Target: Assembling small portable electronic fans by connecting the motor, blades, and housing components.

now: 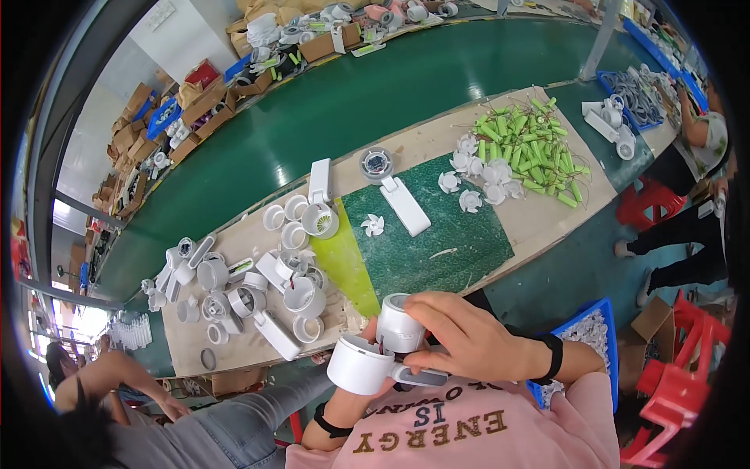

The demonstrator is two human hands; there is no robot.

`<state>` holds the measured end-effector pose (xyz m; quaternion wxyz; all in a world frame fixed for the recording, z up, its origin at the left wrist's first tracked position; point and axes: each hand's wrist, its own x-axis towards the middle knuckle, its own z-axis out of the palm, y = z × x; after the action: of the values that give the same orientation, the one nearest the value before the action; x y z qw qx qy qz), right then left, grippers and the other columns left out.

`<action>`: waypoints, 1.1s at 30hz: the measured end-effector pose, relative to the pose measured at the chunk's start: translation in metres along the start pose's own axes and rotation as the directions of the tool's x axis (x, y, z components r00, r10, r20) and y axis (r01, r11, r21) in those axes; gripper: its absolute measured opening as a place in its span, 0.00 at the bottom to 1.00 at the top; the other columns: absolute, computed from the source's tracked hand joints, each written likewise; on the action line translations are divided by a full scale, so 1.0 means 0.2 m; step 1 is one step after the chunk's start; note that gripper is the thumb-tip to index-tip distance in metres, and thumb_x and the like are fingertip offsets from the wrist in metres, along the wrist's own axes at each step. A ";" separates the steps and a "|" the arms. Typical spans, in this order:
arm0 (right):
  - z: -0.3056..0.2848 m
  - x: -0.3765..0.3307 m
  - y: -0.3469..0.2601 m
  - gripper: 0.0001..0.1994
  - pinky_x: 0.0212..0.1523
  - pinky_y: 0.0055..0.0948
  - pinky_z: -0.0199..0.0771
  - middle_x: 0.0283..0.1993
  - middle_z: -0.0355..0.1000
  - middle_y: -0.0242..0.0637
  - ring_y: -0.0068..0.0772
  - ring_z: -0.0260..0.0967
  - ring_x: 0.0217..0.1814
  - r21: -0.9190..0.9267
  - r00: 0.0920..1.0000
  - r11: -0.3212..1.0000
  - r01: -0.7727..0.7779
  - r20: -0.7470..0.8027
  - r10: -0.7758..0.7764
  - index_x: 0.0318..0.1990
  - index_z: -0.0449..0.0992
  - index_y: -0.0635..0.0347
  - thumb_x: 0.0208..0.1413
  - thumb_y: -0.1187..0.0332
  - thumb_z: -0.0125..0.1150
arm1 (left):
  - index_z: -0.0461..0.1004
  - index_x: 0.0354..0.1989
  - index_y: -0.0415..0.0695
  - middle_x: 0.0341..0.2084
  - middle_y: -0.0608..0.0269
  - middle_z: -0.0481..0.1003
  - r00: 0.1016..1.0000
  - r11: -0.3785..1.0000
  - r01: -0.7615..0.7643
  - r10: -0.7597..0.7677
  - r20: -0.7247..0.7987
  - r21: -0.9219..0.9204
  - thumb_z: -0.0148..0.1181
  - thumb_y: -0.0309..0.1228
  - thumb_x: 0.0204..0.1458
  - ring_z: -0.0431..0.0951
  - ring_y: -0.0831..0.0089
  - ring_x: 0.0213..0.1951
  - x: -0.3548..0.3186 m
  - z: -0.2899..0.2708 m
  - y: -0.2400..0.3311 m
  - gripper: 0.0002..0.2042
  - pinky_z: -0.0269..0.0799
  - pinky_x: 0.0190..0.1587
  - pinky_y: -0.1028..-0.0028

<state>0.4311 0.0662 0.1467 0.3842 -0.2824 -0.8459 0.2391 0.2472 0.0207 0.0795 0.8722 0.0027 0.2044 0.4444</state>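
My right hand (462, 338) grips a white cylindrical fan part (399, 324) with a grey handle piece below it. My left hand (361, 391), mostly hidden beneath, holds a white round fan housing (358, 365) close to my chest. Both parts touch each other. On the green mat (437, 234) ahead lie a small white fan blade (373, 225) and a white flat handle (405, 205).
Several white housings (258, 293) crowd the wooden table's left. White blades (476, 176) and green batteries (531, 141) lie at the right. A blue bin (598, 328) stands by my right arm. Other people work at lower left and far right.
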 end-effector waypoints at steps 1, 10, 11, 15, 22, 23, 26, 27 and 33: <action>0.00 0.00 0.00 0.31 0.42 0.33 0.72 0.45 0.66 0.48 0.46 0.68 0.42 -0.030 1.000 1.000 -0.005 0.001 0.005 0.49 0.65 0.70 0.38 0.61 0.70 | 0.67 0.49 0.48 0.37 0.54 0.73 1.000 1.000 -0.009 0.009 -0.010 0.026 0.35 0.50 0.58 0.74 0.60 0.31 0.00 -0.01 -0.01 0.22 0.71 0.28 0.65; 0.03 -0.04 0.00 0.28 0.39 0.29 0.74 0.39 0.64 0.48 0.44 0.68 0.41 -0.244 0.997 0.967 0.074 0.005 -0.075 0.47 0.65 0.77 0.39 0.67 0.65 | 0.65 0.53 0.48 0.48 0.55 0.69 0.992 0.996 0.082 -0.085 -0.092 -0.032 0.40 0.56 0.55 0.71 0.59 0.48 -0.06 -0.29 -0.04 0.27 0.67 0.51 0.60; 0.03 -0.04 0.01 0.28 0.39 0.29 0.74 0.39 0.64 0.48 0.44 0.68 0.41 -0.244 0.997 0.967 0.073 0.006 -0.074 0.47 0.65 0.77 0.39 0.67 0.65 | 0.65 0.53 0.48 0.48 0.55 0.69 0.992 0.996 0.083 -0.086 -0.092 -0.032 0.40 0.56 0.55 0.71 0.59 0.48 -0.06 -0.21 -0.03 0.27 0.67 0.51 0.60; 0.04 -0.03 0.03 0.26 0.34 0.27 0.74 0.36 0.64 0.48 0.41 0.68 0.36 -0.283 0.991 0.951 0.127 0.007 -0.130 0.44 0.67 0.77 0.39 0.66 0.64 | 0.63 0.54 0.45 0.50 0.54 0.67 0.992 0.980 0.088 -0.103 -0.077 -0.181 0.42 0.55 0.55 0.68 0.61 0.51 -0.04 -0.10 -0.05 0.27 0.62 0.56 0.60; 0.11 0.01 0.08 0.30 0.38 0.34 0.72 0.43 0.66 0.46 0.45 0.68 0.39 -0.036 1.000 0.999 0.012 -0.022 -0.013 0.50 0.65 0.72 0.37 0.67 0.67 | 0.63 0.53 0.42 0.49 0.49 0.66 0.996 0.877 0.056 -0.013 0.092 -0.477 0.42 0.49 0.56 0.67 0.58 0.52 0.03 -0.01 -0.06 0.25 0.63 0.56 0.60; 0.11 0.01 0.08 0.30 0.38 0.34 0.72 0.43 0.66 0.46 0.45 0.68 0.39 -0.035 1.000 0.999 0.014 -0.024 -0.015 0.50 0.65 0.72 0.37 0.67 0.67 | 0.63 0.53 0.42 0.49 0.49 0.66 0.996 0.879 0.054 -0.012 0.092 -0.475 0.42 0.49 0.56 0.67 0.58 0.52 0.03 0.00 -0.05 0.25 0.63 0.56 0.60; 0.13 -0.02 0.09 0.29 0.39 0.36 0.71 0.44 0.66 0.46 0.45 0.68 0.41 0.009 0.997 0.997 -0.071 -0.023 0.071 0.48 0.66 0.68 0.34 0.70 0.68 | 0.65 0.49 0.40 0.48 0.51 0.66 0.997 0.915 0.010 0.020 0.070 -0.404 0.37 0.48 0.55 0.66 0.57 0.51 0.02 0.04 -0.05 0.25 0.60 0.57 0.57; 0.13 -0.03 0.10 0.29 0.39 0.36 0.71 0.44 0.66 0.46 0.45 0.68 0.41 0.009 0.997 0.998 -0.069 -0.022 0.070 0.48 0.66 0.68 0.34 0.70 0.68 | 0.65 0.49 0.40 0.48 0.51 0.66 0.997 0.915 0.009 0.021 0.071 -0.404 0.37 0.48 0.55 0.66 0.57 0.51 0.02 0.04 -0.05 0.25 0.60 0.57 0.57; 0.05 0.01 0.12 0.25 0.43 0.36 0.70 0.46 0.65 0.51 0.50 0.67 0.44 -0.235 0.979 0.964 -0.122 -0.187 0.078 0.43 0.64 0.69 0.33 0.72 0.64 | 0.53 0.61 0.43 0.54 0.47 0.63 0.976 0.969 -0.217 0.215 -0.033 -0.121 0.35 0.48 0.58 0.65 0.52 0.53 0.01 0.00 -0.06 0.27 0.59 0.57 0.54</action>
<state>0.4296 0.0822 0.1268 0.4070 -0.3900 -0.8163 0.1262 0.2577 0.0146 0.0773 0.8150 -0.0335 0.1835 0.5485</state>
